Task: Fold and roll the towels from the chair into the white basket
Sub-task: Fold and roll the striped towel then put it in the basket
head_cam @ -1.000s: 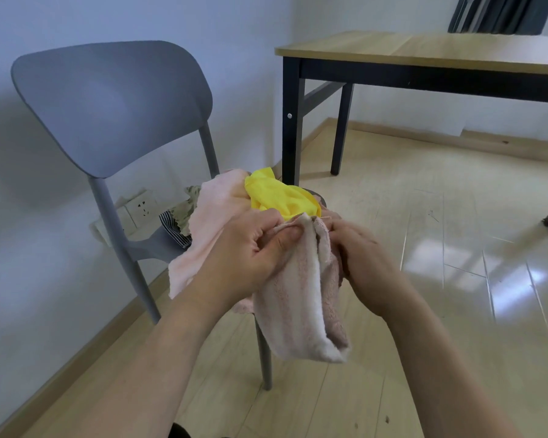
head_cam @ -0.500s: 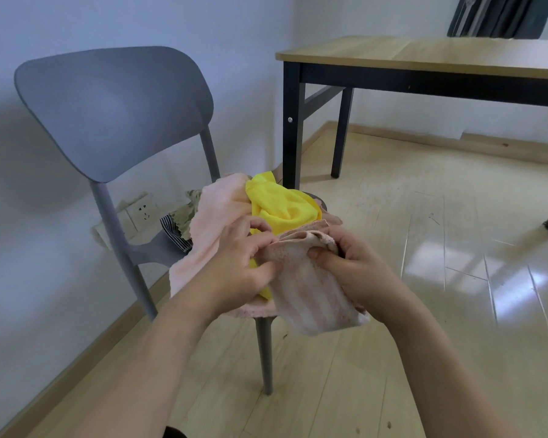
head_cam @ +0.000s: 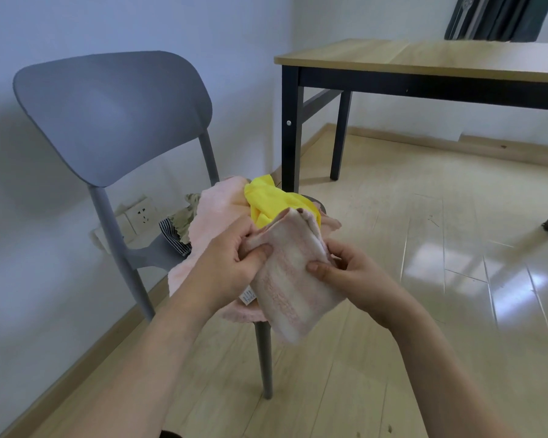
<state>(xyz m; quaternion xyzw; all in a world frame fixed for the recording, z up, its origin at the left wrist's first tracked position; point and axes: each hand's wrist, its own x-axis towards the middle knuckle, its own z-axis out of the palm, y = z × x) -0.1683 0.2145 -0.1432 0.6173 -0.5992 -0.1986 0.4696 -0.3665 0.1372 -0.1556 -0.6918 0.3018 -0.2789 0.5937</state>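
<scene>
Now, left hand (head_cam: 231, 263): grips the left edge of the striped towel (head_cam: 290, 289), thumb pressed on its front face and fingers curled behind.
Right hand (head_cam: 351, 279): pinches the towel's right edge, thumb on the front, fingers wrapped behind the folded layers.
Striped towel: pale pink and cream, folded into a thick band, held in the air between both hands just in front of the chair (head_cam: 114, 112); its lower end hangs free below the hands and its top edge shows several layers.
Label (head_cam: 248, 295): a small white tag sticks out at the towel's lower left, under the left wrist; its print is too small to read.
Chair: grey, with a curved back and thin legs, standing by the wall.
Pile on the seat: a pink towel (head_cam: 215, 210) drapes over the front edge, a yellow cloth (head_cam: 271, 200) lies on top of it just behind the held towel, and a patterned cloth (head_cam: 184, 222) and what looks like a dark striped one (head_cam: 171, 235) lie further back.
Table (head_cam: 424, 58): wooden top on black legs, standing right of the chair, well apart from the hands.
Floor (head_cam: 424, 248): light wood boards with glare on the right.
Socket (head_cam: 141, 213): on the wall behind the chair.
</scene>
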